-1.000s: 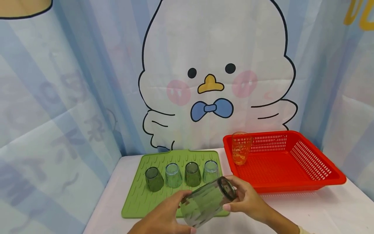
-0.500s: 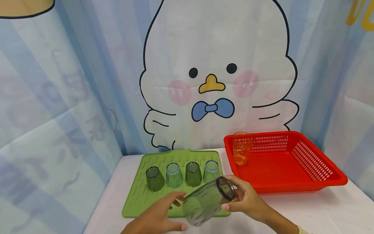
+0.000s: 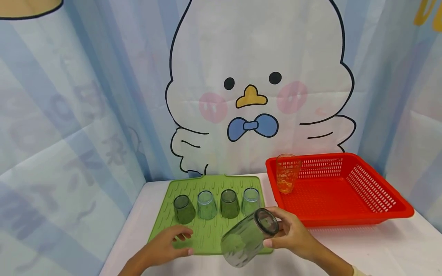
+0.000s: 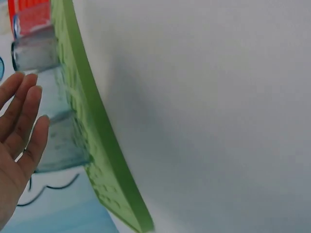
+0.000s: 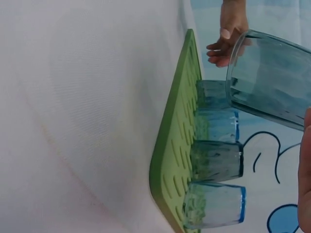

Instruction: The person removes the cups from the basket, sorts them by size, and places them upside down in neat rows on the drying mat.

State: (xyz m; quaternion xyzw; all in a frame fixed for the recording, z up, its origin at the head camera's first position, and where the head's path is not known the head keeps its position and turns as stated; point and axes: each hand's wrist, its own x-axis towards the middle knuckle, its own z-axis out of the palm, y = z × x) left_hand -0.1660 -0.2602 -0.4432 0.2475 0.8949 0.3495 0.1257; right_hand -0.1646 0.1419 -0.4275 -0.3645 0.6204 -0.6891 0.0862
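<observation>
My right hand (image 3: 291,234) grips a grey-tinted drinking glass (image 3: 241,239) near its thick base. The glass tilts, base up to the right and mouth down to the left, above the front edge of the green drying mat (image 3: 203,245). In the right wrist view the glass (image 5: 272,77) shows its open rim. Apart from the glass, my left hand (image 3: 164,245) hovers over the mat's front left with fingers loosely bent and nothing in them. Behind the hands, a row of upside-down glasses, dark (image 3: 184,209) and clear (image 3: 206,205) by turns, stands on the mat.
A red plastic basket (image 3: 335,222) stands to the right of the mat. One orange-looking clear glass (image 3: 288,174) stands in its left back corner. A white cloth (image 3: 345,249) covers the table, and a printed curtain (image 3: 255,153) hangs behind.
My left hand has let go of the grey glass and moved away to the left. The right hand keeps hold of the glass, nearly in place.
</observation>
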